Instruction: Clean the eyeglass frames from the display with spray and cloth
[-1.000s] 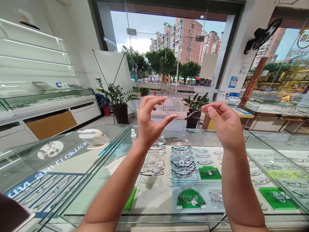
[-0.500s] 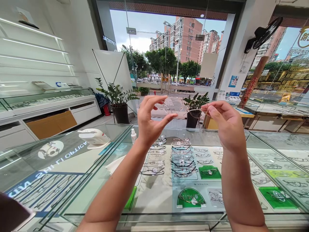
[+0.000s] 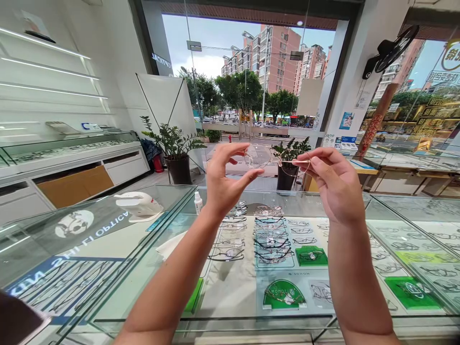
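A thin-rimmed pair of glasses (image 3: 270, 162) is held up in the air above the glass counter, its clear lenses facing me. My left hand (image 3: 230, 175) grips the rim of the left lens between the thumb below and a fingertip above. At the other lens, my right hand (image 3: 334, 179) pinches the frame with thumb and fingers; part of that rim is hidden behind the fingers. Below both hands, rows of glasses (image 3: 272, 239) lie in the display case.
The glass counter (image 3: 230, 323) spans the front. On it stand a small white bottle (image 3: 198, 203) and a white device (image 3: 139, 206), left of my arms. Green display cards (image 3: 312, 256) lie under the glass. Potted plants (image 3: 178, 167) stand beyond, before the glass door.
My right hand's fingers have shifted slightly on the frame, reaching a little further left and curling more. My left hand has kept its hold in nearly the same place.
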{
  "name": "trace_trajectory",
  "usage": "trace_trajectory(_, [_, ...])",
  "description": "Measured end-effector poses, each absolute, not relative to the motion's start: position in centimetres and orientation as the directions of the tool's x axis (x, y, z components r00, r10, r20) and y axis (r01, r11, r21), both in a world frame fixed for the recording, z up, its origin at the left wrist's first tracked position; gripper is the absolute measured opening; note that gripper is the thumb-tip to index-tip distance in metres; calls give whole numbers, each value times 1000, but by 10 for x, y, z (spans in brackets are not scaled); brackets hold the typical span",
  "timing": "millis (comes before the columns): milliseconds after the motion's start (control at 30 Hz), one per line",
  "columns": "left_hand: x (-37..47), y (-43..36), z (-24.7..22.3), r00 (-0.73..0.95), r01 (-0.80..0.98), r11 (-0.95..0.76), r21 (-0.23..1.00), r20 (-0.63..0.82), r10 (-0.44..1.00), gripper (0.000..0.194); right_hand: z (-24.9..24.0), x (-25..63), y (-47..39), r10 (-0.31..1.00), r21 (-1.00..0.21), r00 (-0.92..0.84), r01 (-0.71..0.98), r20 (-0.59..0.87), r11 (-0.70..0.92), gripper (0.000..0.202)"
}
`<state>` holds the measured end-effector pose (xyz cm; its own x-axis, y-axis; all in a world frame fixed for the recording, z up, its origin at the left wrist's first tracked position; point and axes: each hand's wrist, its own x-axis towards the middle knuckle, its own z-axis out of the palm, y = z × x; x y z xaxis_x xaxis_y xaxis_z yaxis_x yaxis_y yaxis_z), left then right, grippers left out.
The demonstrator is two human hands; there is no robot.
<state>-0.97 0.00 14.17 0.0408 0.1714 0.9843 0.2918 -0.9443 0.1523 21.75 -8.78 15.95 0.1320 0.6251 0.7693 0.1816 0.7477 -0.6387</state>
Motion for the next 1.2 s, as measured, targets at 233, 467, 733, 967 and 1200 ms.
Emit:
trace_trajectory(233, [-8, 2, 141, 70, 268, -951, 156, 981, 181, 53, 160, 217, -89, 617, -629, 121, 154, 777, 762, 12])
trace_trajectory(467, [-8, 3, 140, 87, 264, -953, 152, 980, 180, 54, 159, 217, -88, 623, -634, 120, 165, 773, 756, 13])
trace_trajectory(733, [-8, 2, 140, 89, 264, -950, 164, 977, 193, 54, 160, 216, -87, 633, -647, 135, 135, 762, 751, 11])
trace_trajectory(967, [-6, 0, 140, 67, 269, -947, 176, 977, 200, 54, 158, 216, -85, 623, -635, 123, 159, 773, 756, 14])
trace_trajectory(1200, [-6, -4, 142, -18, 402, -915, 32, 999, 27, 52, 155, 211, -79, 431, -501, 260, 362, 864, 786, 13])
